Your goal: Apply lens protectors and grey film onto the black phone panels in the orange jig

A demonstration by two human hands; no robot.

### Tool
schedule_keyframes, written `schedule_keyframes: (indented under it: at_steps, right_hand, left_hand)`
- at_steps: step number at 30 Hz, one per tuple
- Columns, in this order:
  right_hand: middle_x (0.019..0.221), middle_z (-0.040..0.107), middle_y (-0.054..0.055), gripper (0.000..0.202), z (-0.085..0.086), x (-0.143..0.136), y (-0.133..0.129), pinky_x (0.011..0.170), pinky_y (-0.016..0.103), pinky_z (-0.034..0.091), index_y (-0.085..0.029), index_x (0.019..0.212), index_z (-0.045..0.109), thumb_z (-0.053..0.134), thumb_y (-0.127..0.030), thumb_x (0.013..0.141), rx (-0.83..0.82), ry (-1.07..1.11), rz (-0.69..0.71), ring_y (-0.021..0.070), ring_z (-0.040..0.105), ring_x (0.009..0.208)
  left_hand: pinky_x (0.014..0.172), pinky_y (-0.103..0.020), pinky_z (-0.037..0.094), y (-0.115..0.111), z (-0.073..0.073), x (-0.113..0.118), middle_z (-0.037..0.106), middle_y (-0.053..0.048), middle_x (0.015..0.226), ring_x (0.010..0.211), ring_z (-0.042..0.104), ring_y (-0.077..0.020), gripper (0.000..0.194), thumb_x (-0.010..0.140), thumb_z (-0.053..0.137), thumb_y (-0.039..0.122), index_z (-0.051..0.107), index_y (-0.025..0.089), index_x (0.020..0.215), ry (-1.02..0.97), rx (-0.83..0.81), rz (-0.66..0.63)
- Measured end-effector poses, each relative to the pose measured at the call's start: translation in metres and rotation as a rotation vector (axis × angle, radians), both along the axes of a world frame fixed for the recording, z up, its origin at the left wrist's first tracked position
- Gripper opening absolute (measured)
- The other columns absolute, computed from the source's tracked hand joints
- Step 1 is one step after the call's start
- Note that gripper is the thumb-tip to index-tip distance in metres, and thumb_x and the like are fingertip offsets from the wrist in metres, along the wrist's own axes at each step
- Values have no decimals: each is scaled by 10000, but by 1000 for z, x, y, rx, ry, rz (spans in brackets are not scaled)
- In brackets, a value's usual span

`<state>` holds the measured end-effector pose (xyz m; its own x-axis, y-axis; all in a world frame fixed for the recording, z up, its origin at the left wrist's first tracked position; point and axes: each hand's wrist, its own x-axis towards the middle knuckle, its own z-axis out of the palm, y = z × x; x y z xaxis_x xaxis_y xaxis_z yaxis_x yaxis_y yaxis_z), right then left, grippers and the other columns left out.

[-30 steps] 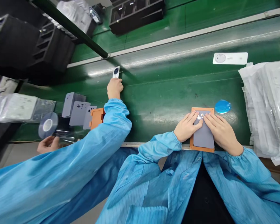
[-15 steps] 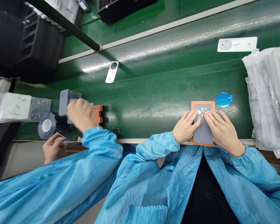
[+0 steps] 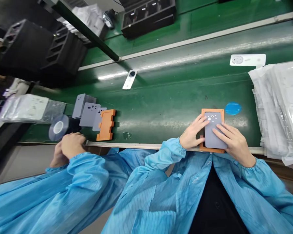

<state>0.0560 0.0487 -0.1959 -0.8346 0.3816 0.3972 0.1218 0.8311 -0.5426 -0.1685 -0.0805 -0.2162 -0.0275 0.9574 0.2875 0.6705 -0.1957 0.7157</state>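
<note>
A grey panel [image 3: 215,135] with several small holes near its far end lies over an orange frame [image 3: 213,110] at the near edge of the green surface [image 3: 166,107]. The panel sits slightly askew, its near right corner overlapping the frame's border.

The left hand [image 3: 192,132] is open, thumb and fingers apart: its fingertips touch the panel's far left part, and the thumb reaches to the panel's near left edge. The right hand [image 3: 236,143] has its fingers spread over the panel's right side; its thumb is hidden, so whether it grasps the panel or only rests on it, I cannot tell.

Just beyond the frame, to the right, lies a blue disc [image 3: 233,108]. Farther right is a pile of clear-wrapped trays [image 3: 280,110], and near the pile's far left corner lies a white plate [image 3: 247,60] with a round mark. A smaller white plate [image 3: 129,80] with a dark circle lies well apart, toward the left.

Along the surface to the left are an orange block [image 3: 106,125] with notched sides, 2 loose grey plates [image 3: 90,114] overlapping beside it, a grey stack [image 3: 81,105], a tape roll [image 3: 59,127] and a plastic-wrapped pile [image 3: 30,107]. A co-worker's 2 hands [image 3: 72,145], in blue sleeves, are close together near the roll; what they hold is hidden. Black bins [image 3: 61,53] stand beyond.
</note>
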Motion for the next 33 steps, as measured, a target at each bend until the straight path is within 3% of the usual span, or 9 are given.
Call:
schedule_keyframes:
  at_steps: [3, 6, 8, 10, 12, 14, 18, 27, 33]
  right_hand:
    - [1287, 766, 27, 403, 14, -4, 2, 1086, 513, 582, -308, 1213, 787, 608, -89, 925, -513, 363, -110, 288, 714, 1236]
    - [1017, 805, -25, 221, 21, -9, 8, 925, 419, 643, -326, 965, 805, 716, -155, 858, -1079, 673, -144, 229, 767, 1043]
    - [891, 764, -40, 108, 19, -10, 14, 857, 352, 637, -325, 849, 760, 749, -222, 816, -1356, 741, -96, 187, 749, 971]
    - [862, 720, -32, 26, 14, -8, 21, 870, 354, 618, -333, 827, 714, 735, -317, 823, -1464, 718, -56, 182, 716, 945]
    - [914, 704, -5, 99, 9, -4, 26, 948, 434, 582, -367, 921, 702, 624, -426, 908, -1340, 643, -4, 224, 689, 972]
    - [1032, 707, 43, 313, 6, -1, 29, 996, 541, 524, -412, 1171, 672, 419, -476, 998, -1039, 526, 32, 291, 666, 1019]
    - [1214, 667, 151, 605, 7, -4, 29, 947, 642, 476, -359, 1590, 351, 289, -368, 988, -580, 339, -13, 395, 622, 1077]
    - [806, 561, 70, 346, 1, -25, 29, 802, 572, 554, -340, 1289, 544, 439, -426, 971, -700, 388, 54, 328, 643, 860]
    - [895, 668, 89, 391, -12, -29, 36, 776, 537, 567, -365, 1356, 566, 453, -495, 1006, -612, 423, 174, 308, 654, 849]
  left_hand:
    - [1240, -502, 453, 14, 10, 14, 526, -182, 1589, 1509, 493, -329, 787, 879, 825, 398, 463, 224, 1556, -361, 145, 249]
    - [1048, -361, 603, 30, 27, 36, 760, -128, 1265, 1181, 748, -231, 596, 898, 822, 362, 585, 213, 1424, -623, 319, 284]
    - [973, -314, 629, 36, 39, 48, 811, -72, 1076, 1021, 790, -184, 377, 922, 797, 271, 684, 209, 1276, -628, 433, 259]
    - [958, -306, 637, 39, 49, 54, 818, -53, 1028, 982, 794, -169, 184, 937, 767, 202, 751, 203, 1120, -543, 505, 240]
    - [940, -317, 650, 38, 55, 56, 818, -61, 1033, 993, 793, -177, 76, 956, 743, 211, 773, 191, 1023, -463, 529, 224]
    - [916, -331, 663, 37, 57, 54, 815, -71, 1032, 986, 793, -181, 104, 980, 719, 270, 776, 183, 978, -418, 519, 236]
    - [855, -324, 665, 35, 56, 51, 811, -76, 988, 920, 790, -169, 186, 976, 729, 352, 773, 179, 925, -380, 478, 266]
    - [777, -281, 659, 40, 58, 58, 806, -72, 869, 817, 784, -157, 181, 935, 780, 307, 750, 157, 840, -405, 494, 240]
    - [787, -265, 645, 47, 60, 60, 801, -63, 863, 823, 774, -146, 125, 943, 763, 253, 752, 157, 864, -400, 549, 219]
